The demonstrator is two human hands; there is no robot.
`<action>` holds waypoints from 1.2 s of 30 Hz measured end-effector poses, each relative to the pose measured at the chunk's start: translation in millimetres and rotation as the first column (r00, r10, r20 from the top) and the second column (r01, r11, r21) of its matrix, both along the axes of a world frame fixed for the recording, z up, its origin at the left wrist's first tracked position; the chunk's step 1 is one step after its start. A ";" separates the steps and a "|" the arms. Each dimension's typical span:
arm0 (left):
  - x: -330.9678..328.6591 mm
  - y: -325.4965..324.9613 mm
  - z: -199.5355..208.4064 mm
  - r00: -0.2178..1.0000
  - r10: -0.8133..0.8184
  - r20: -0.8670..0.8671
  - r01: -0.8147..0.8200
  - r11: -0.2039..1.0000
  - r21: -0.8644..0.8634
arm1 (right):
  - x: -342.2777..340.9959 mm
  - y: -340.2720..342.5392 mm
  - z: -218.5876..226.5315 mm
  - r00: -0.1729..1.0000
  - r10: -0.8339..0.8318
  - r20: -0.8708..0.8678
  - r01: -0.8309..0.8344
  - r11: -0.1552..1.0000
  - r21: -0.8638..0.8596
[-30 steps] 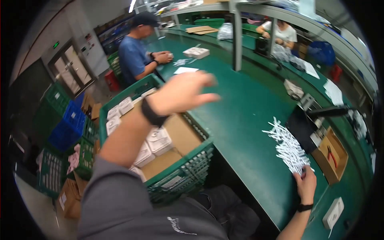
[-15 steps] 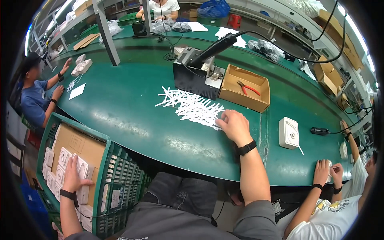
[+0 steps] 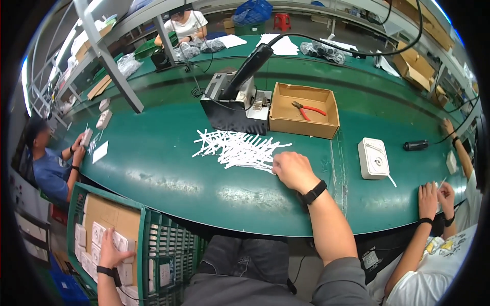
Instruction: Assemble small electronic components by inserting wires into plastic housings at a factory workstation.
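My right hand rests on the green table, fingers curled at the near edge of a pile of white strips; whether it grips one I cannot tell. My left hand reaches down into a green crate at my left. It lies on a white device, one of several white devices packed in rows beside a cardboard sheet. Whether the fingers close on that device is not visible.
Behind the strips stand a black-and-grey machine and a cardboard box holding red-handled pliers. A white device lies to the right, near a neighbour's hands. Another person sits at the left, one at the far side.
The view has swung right and settled over the table. My left hand has gone down into the crate onto the white devices. My right hand stays at the strip pile.
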State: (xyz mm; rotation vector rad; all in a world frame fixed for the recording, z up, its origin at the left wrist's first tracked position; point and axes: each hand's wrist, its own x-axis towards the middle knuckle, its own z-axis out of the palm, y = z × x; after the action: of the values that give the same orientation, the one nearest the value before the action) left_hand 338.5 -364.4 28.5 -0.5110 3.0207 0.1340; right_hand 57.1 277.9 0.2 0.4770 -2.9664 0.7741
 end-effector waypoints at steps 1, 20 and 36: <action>-1.9 4.0 3.6 1.000 0.007 0.006 -0.007 0.999 0.053 | -3.6 -0.3 -0.6 1.000 0.003 -0.026 -0.003 1.000 0.002; -223.9 329.6 131.2 0.183 -0.983 -0.026 0.983 0.182 0.034 | -13.3 10.1 10.7 0.955 0.083 0.286 0.164 0.656 -0.737; -264.5 361.8 57.2 0.387 -0.888 -0.248 0.919 0.352 0.176 | -8.7 11.8 14.8 0.989 -0.147 -0.011 0.102 0.737 -0.668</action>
State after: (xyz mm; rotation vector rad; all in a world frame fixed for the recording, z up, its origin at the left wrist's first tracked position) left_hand 74.0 -2.6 85.7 1.2785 2.7682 0.5130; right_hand 48.3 289.7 15.0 0.2350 -2.3705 1.6569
